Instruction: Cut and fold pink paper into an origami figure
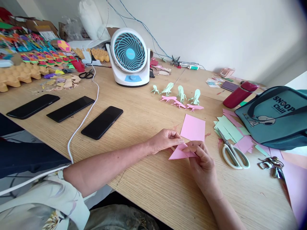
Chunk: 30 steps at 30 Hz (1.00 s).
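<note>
Listing from my remote seat: folded pink paper [177, 154], one piece, over the table [153, 180]; light, probably crisp, easily creased, best taken by edge or fold. Left hand [165, 141], pinching its upper corner; right hand [202, 162], gripping its right side, fingertip contact partly hidden from me. Just beyond: pink sheet [193, 127], flat. Rightward: white-handled scissors [232, 150].
</note>
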Each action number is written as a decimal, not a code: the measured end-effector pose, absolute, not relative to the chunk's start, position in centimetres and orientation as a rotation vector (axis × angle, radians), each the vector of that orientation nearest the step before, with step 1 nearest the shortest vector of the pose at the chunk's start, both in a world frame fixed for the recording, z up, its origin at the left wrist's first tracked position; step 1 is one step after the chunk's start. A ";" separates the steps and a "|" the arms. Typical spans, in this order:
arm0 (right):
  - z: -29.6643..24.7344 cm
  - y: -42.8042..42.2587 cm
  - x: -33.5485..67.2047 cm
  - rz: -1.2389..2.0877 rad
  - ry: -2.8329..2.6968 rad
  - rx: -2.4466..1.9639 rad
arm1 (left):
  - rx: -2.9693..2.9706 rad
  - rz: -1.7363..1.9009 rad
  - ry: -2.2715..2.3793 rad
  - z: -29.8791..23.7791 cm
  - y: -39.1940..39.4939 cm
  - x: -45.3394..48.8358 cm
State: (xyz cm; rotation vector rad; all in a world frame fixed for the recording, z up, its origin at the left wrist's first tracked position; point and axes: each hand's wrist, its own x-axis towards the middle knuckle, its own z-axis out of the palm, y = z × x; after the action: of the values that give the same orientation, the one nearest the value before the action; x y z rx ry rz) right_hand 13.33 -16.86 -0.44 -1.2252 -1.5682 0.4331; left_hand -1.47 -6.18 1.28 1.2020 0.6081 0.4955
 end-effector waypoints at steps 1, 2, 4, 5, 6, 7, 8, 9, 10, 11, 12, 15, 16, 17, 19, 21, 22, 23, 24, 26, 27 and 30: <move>-0.4 -16.9 13.3 0.437 -1.575 -1.229 | 1.215 0.497 0.612 1.2 -6.1 -1.4; -0.4 -16.9 13.4 0.439 -1.580 -1.233 | 1.227 0.498 0.616 1.1 -6.1 -1.4; -0.4 -16.9 13.4 0.439 -1.586 -1.238 | 1.250 0.504 0.623 0.9 -6.0 -1.4; -0.4 -16.9 13.5 0.440 -1.591 -1.240 | 1.261 0.509 0.623 0.8 -6.0 -1.4; -0.4 -16.9 13.5 0.441 -1.597 -1.243 | 1.273 0.517 0.621 0.8 -5.9 -1.4; -0.4 -16.9 13.6 0.443 -1.603 -1.245 | 1.287 0.524 0.621 0.8 -5.9 -1.4; -0.4 -16.9 13.6 0.448 -1.610 -1.247 | 1.299 0.528 0.622 0.8 -5.9 -1.4; -0.4 -16.9 13.7 0.454 -1.615 -1.248 | 1.309 0.528 0.626 0.8 -5.9 -1.4; -0.4 -16.9 13.7 0.461 -1.619 -1.250 | 1.315 0.528 0.634 0.8 -5.9 -1.4; -0.4 -16.9 13.8 0.470 -1.627 -1.251 | 1.319 0.530 0.643 0.9 -5.9 -1.4; -0.4 -16.9 13.8 0.485 -1.638 -1.253 | 1.319 0.535 0.655 0.9 -5.9 -1.4; -0.2 -17.1 14.0 0.600 -1.667 -1.262 | 1.317 0.560 0.684 1.0 -5.9 -1.4; -0.1 -17.1 14.1 0.664 -1.660 -1.263 | 1.313 0.566 0.687 1.0 -5.9 -1.5; 0.1 -17.2 14.2 0.742 -1.636 -1.261 | 1.309 0.570 0.684 1.0 -5.8 -1.5; 0.4 -17.3 14.3 0.908 -1.535 -1.249 | 1.315 0.584 0.669 0.9 -5.6 -1.5; 0.6 -17.2 14.3 0.997 -1.397 -1.255 | 1.353 0.606 0.648 0.7 -5.5 -1.5; 0.6 -17.1 14.2 1.002 -1.338 -1.275 | 1.385 0.617 0.635 0.6 -5.5 -1.5; 0.6 -17.1 14.2 0.987 -1.294 -1.307 | 1.420 0.624 0.617 0.6 -5.5 -1.5; 0.5 -17.0 14.2 0.962 -1.265 -1.343 | 1.453 0.627 0.596 0.5 -5.6 -1.5; 0.2 -16.8 14.1 0.931 -1.238 -1.399 | 1.505 0.622 0.553 0.5 -5.9 -1.4; 0.1 -16.7 14.1 0.930 -1.227 -1.411 | 1.522 0.620 0.540 0.5 -6.1 -1.4; -0.3 -16.7 14.1 0.944 -1.180 -1.403 | 1.541 0.618 0.532 0.7 -6.4 -1.4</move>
State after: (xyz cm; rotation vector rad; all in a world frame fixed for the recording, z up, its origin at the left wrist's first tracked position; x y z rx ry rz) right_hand 14.14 -16.68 -0.27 -1.4026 -1.1803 0.9443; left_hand -1.41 -6.44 0.73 1.5412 0.5321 0.6185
